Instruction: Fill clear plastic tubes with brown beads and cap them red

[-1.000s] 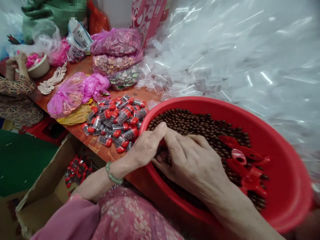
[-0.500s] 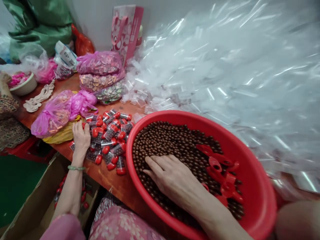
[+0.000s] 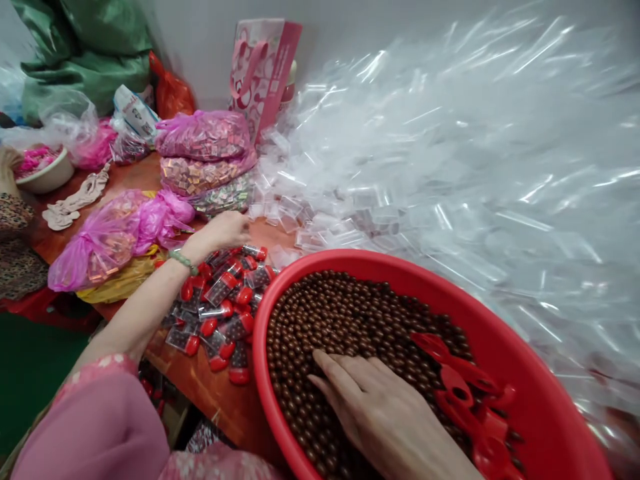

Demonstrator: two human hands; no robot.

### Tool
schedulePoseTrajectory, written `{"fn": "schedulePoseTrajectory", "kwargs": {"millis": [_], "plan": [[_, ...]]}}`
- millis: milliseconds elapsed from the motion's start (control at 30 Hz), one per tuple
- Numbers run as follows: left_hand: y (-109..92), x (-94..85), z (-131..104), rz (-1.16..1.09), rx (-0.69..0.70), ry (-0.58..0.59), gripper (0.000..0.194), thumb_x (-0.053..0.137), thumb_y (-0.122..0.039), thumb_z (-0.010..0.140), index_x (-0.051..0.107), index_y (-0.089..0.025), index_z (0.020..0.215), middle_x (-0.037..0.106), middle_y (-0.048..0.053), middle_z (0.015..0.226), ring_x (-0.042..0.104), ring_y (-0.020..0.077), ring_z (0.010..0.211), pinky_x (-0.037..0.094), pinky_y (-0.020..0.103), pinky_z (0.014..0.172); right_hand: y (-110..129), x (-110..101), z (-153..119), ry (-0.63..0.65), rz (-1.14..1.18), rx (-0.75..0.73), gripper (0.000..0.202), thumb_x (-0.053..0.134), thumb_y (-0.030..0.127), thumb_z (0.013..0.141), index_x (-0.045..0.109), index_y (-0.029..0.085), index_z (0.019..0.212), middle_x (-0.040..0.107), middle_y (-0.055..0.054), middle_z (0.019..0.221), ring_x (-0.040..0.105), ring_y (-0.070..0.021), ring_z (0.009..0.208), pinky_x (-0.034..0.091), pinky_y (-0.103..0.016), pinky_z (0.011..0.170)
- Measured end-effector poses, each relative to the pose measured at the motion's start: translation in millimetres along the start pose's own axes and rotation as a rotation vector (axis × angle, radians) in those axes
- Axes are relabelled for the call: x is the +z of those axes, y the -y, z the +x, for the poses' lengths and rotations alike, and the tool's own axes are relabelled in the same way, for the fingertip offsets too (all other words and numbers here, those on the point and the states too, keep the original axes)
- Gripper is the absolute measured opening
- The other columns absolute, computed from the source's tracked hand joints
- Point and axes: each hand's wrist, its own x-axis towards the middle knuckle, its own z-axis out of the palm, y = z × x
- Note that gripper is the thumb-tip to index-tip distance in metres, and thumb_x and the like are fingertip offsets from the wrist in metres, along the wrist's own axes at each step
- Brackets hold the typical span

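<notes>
My left hand (image 3: 226, 231), with a green bead bracelet on the wrist, reaches over a pile of small clear containers with red caps (image 3: 223, 288), filled with dark balls. Its slightly bent fingers point toward loose clear plastic containers (image 3: 285, 213); nothing shows in them. My right hand (image 3: 367, 393) rests on brown, shiny balls (image 3: 345, 313) inside a large red basin (image 3: 267, 327). Its fingers are stretched out, with the tips among the balls. Several red plastic pieces (image 3: 457, 393), some with round holes, lie in the basin beside it.
A large blurred heap of clear containers (image 3: 475, 167) fills the right and back. Pink bags of small pieces (image 3: 205, 143) stand behind the pile, more bags (image 3: 107, 243) to the left. Far left, another person's arm (image 3: 13, 207) is by a white bowl (image 3: 53, 175).
My left hand has moved right and away from me, from the pile's left edge to its far side. My right hand stays among the balls. The view has shifted slightly.
</notes>
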Motion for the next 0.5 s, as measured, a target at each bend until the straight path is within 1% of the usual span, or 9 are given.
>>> {"fn": "schedulePoseTrajectory", "kwargs": {"millis": [33,67,133,200,300,367,433,500], "plan": [[-7.1,6.1,11.7,-0.01,0.072,0.058,0.033,0.064,-0.028,0.074,0.068,-0.015,0.105,0.07,0.008,0.104,0.061,0.0203,0.096,0.044,0.028,0.086,-1.4,-0.3,-0.2,0.001,-0.002,0.008,0.034,0.035,0.025,0.101,0.066,0.011,0.099,0.071,-0.006,0.076,0.063,-0.0174,0.064,0.045,-0.033,0.07],[-14.4,13.6,21.4,-0.012,0.174,0.128,0.042,0.067,-0.029,0.072,0.066,-0.016,0.112,0.069,0.008,0.11,0.06,0.0207,0.099,0.044,0.028,0.086,-2.7,-0.5,-0.3,0.003,-0.001,0.013,0.033,0.035,0.025,0.101,0.065,0.011,0.099,0.071,-0.005,0.076,0.063,-0.0171,0.064,0.045,-0.033,0.07],[-27.2,30.4,35.4,0.005,0.33,0.217,0.057,0.071,-0.026,0.067,0.06,-0.016,0.122,0.065,0.01,0.119,0.058,0.0219,0.104,0.043,0.028,0.089,-4.9,-0.9,-0.6,0.014,0.006,0.021,0.032,0.035,0.025,0.101,0.065,0.012,0.099,0.071,-0.005,0.076,0.063,-0.0166,0.064,0.045,-0.032,0.07],[-35.3,45.9,43.3,0.037,0.425,0.292,0.061,0.071,-0.023,0.066,0.057,-0.017,0.125,0.063,0.011,0.121,0.058,0.0225,0.105,0.043,0.028,0.089,-6.5,-1.1,-1.0,0.028,0.013,0.024,0.032,0.036,0.024,0.101,0.065,0.012,0.099,0.072,-0.005,0.076,0.063,-0.0161,0.063,0.045,-0.032,0.07],[-39.3,61.4,48.3,0.08,0.476,0.35,0.051,0.067,-0.022,0.07,0.059,-0.016,0.119,0.064,0.012,0.115,0.059,0.0225,0.1,0.043,0.028,0.085,-7.6,-1.4,-1.3,0.055,0.019,0.031,0.031,0.035,0.023,0.101,0.065,0.012,0.1,0.072,-0.004,0.077,0.064,-0.0157,0.064,0.046,-0.032,0.072],[-40.2,67.3,49.3,0.088,0.477,0.335,0.044,0.064,-0.023,0.074,0.059,-0.015,0.116,0.065,0.014,0.112,0.06,0.023,0.098,0.043,0.028,0.083,-7.1,-1.9,-1.0,0.057,0.019,0.045,0.031,0.035,0.022,0.101,0.065,0.012,0.1,0.072,-0.004,0.077,0.065,-0.0157,0.065,0.046,-0.032,0.072],[-42.2,71.2,49.4,0.075,0.472,0.306,0.045,0.059,-0.022,0.079,0.053,-0.012,0.122,0.065,0.016,0.11,0.06,0.0229,0.097,0.043,0.029,0.082,-5.9,-2.6,-0.4,0.061,0.018,0.065,0.032,0.035,0.023,0.101,0.065,0.013,0.101,0.072,-0.004,0.077,0.065,-0.016,0.064,0.046,-0.032,0.072],[-45.7,74.0,48.8,0.041,0.465,0.278,0.049,0.049,-0.018,0.085,0.043,-0.008,0.133,0.065,0.018,0.108,0.061,0.0226,0.095,0.042,0.029,0.08,-4.5,-3.3,-0.1,0.072,0.017,0.085,0.033,0.034,0.024,0.101,0.065,0.013,0.101,0.072,-0.003,0.077,0.065,-0.0166,0.064,0.047,-0.033,0.072]]}}
